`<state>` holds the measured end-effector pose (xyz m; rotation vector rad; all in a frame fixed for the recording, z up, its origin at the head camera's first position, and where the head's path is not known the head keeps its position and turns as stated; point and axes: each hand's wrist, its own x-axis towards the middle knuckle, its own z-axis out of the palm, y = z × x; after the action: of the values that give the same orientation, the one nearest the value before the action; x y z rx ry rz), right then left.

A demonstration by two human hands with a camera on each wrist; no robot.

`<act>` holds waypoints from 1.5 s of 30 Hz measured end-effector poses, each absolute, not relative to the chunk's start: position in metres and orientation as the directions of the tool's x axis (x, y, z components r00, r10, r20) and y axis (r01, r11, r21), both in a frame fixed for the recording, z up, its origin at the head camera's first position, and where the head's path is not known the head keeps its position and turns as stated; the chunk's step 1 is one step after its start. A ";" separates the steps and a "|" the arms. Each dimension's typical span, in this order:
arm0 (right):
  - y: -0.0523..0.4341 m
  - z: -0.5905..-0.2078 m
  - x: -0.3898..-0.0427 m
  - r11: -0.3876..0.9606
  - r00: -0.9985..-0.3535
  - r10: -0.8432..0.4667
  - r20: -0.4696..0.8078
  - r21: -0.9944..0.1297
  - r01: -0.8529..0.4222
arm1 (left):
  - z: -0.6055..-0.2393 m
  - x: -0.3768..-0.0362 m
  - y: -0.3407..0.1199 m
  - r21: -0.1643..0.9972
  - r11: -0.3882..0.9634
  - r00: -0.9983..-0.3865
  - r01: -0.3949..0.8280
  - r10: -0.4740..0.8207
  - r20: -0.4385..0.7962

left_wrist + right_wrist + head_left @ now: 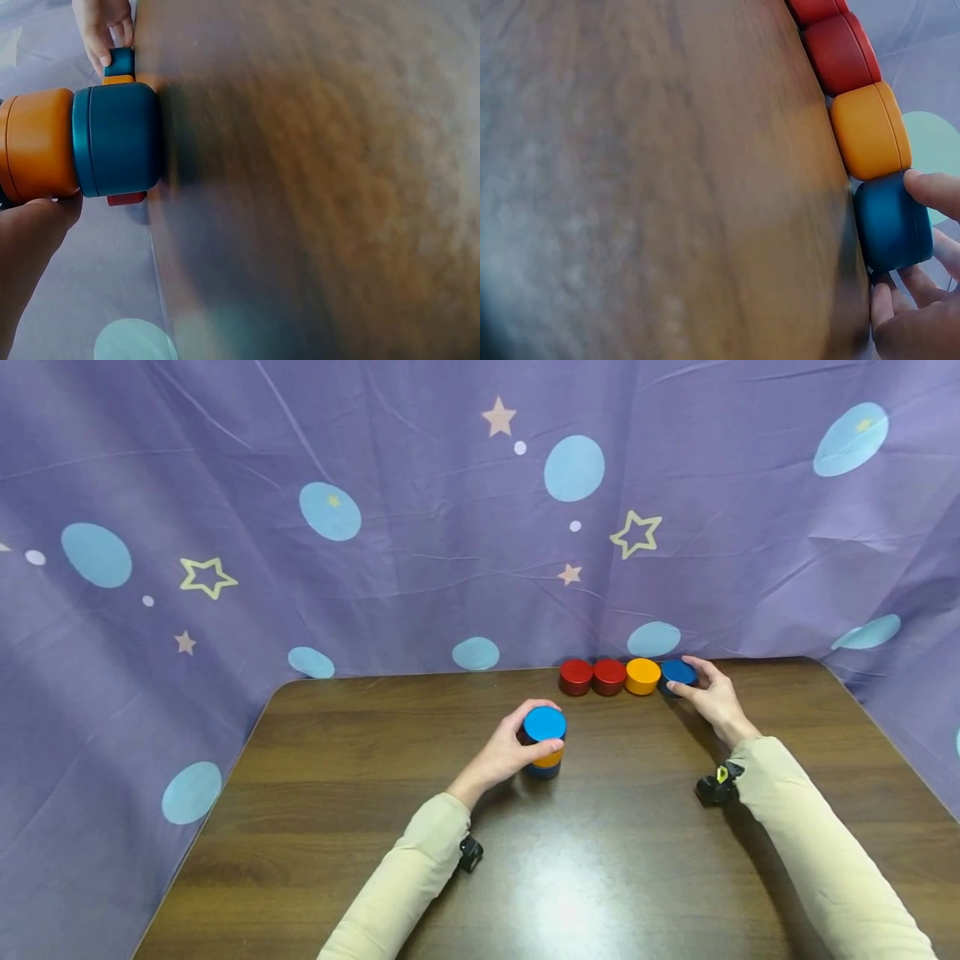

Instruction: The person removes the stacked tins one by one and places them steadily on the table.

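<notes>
The left hand (pixel 510 752) curls its fingers and thumb around a stack of three pucks (pixel 544 745): blue on top, orange in the middle, blue at the bottom. The stack stands upright near the middle of the wooden table (pixel 315 793); the left wrist view shows the bottom blue puck (pixel 116 139) flat on the wood with the orange one (pixel 37 146) on it.

The right hand (pixel 712 697) pinches a single blue puck (pixel 677 673), with the thumb on its near side and the other fingers wrapped around its far side. This puck sits at about 1 o'clock from the stack, at the right end of a row along the table's far edge, touching an orange puck (pixel 642 676). Two red pucks (pixel 592 677) continue the row leftward. A purple cloth with stars and circles (pixel 420 527) hangs behind, at 12 o'clock.
</notes>
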<state>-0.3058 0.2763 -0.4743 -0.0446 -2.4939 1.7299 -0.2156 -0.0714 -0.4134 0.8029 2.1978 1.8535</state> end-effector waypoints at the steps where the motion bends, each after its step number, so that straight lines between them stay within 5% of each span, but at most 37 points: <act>1: 0.276 -0.474 -0.306 0.349 -0.995 0.077 0.070 -0.936 -0.039 | -0.413 -0.216 -0.071 0.951 0.090 -0.844 0.297 0.491 0.217; 18: 0.279 -0.476 -0.309 0.357 -0.996 0.068 0.062 -0.934 -0.034 | -0.415 -0.217 -0.069 0.951 0.066 -0.840 0.303 0.489 0.234; 25: 0.279 -0.475 -0.309 0.353 -0.996 0.061 0.059 -0.935 -0.034 | -0.443 -0.232 -0.068 0.942 0.070 -0.841 0.329 0.474 0.259; 31: 0.283 -0.474 -0.305 0.347 -0.996 0.069 0.053 -0.938 -0.026 | -0.418 -0.218 -0.068 0.941 0.069 -0.835 0.331 0.486 0.258; 41: 0.288 -0.469 -0.281 0.263 -0.992 0.115 0.059 -0.964 -0.027 | -0.437 -0.228 -0.069 0.947 0.073 -0.840 0.313 0.486 0.241; 45: 0.288 -0.463 -0.271 0.127 -0.987 0.131 0.092 -0.989 -0.075 | -0.445 -0.233 -0.071 0.954 0.063 -0.845 0.292 0.484 0.226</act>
<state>-0.2706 0.2879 -0.4628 -0.0564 -2.2358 1.9777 -0.2332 -0.0707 -0.4448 0.8015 2.1737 1.8885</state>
